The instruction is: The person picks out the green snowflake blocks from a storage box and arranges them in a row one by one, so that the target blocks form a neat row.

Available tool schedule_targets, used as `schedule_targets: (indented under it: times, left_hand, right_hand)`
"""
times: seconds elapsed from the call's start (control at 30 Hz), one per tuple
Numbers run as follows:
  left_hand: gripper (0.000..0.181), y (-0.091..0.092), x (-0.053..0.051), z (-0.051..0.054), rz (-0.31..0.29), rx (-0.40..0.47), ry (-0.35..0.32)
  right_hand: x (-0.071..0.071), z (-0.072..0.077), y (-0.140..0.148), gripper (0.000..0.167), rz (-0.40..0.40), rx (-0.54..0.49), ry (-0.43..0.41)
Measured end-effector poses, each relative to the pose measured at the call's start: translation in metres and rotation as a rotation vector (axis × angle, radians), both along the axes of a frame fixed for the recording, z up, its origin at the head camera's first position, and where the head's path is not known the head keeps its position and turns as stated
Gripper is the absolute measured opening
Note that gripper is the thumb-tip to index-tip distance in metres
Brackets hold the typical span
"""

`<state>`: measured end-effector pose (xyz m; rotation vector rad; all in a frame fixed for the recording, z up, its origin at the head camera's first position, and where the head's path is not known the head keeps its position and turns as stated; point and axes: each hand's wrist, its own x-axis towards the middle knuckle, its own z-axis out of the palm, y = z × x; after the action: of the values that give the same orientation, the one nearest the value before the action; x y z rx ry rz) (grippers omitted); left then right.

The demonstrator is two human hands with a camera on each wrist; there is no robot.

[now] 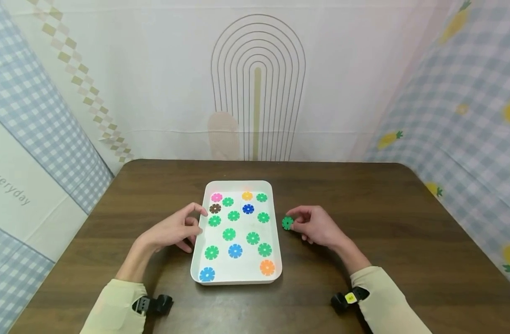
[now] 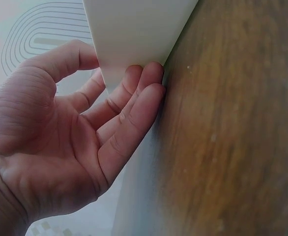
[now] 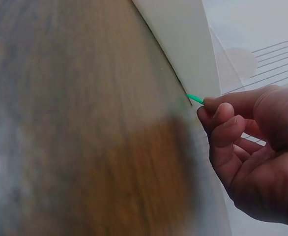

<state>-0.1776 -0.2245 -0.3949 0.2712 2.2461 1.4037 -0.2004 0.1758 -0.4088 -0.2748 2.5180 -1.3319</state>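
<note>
Pinching the green disc by its edge just right of the white tray, the right hand seemed well set, while the left hand, fingers loosely bent, probably called for only light, steadying contact at the tray's left wall.
</note>
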Motion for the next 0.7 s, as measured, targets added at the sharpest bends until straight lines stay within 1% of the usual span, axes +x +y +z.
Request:
schedule_targets:
  times: [0.4, 0.7]
  left_hand:
    - [0.044, 0.0002, 0.0002, 0.0000, 0.007, -0.006, -0.002]
    - [0.044, 0.0007, 0.0000, 0.0011, 0.006, -0.005, -0.007]
  right_hand:
    - [0.0001, -0.0020, -0.0028, 0.029, -0.036, -0.007, -0.012]
    - [-0.0015, -0.0048, -0.0029, 0.029, -0.036, -0.013, -0.024]
